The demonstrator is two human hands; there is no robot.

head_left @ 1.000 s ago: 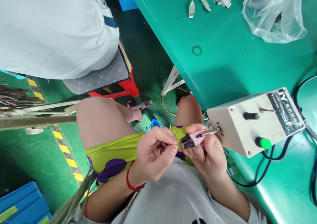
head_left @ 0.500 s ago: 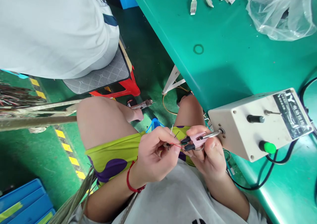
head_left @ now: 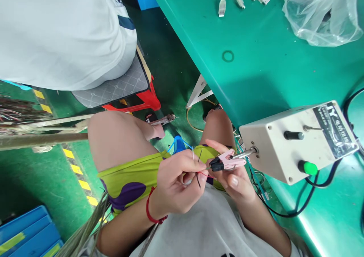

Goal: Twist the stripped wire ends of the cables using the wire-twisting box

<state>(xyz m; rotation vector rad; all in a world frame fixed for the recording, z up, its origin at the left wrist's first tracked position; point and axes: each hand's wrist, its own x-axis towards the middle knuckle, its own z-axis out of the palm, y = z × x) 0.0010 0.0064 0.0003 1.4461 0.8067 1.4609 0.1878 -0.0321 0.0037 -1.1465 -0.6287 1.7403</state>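
On my feed, the left hand (head_left: 176, 181) is curled, thumb and forefinger pinched together. The right hand (head_left: 234, 179), just beside it, has its fingers loosely extended.

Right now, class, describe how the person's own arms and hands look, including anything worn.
Both arms are bare, no sleeves showing. The left hand and right hand wear no gloves or visible rings. A red cord bracelet circles the left wrist.

Green floor (head_left: 25, 181), hazard stripes (head_left: 76, 170); teal bench (head_left: 256, 60); possibly stool (head_left: 131, 97).
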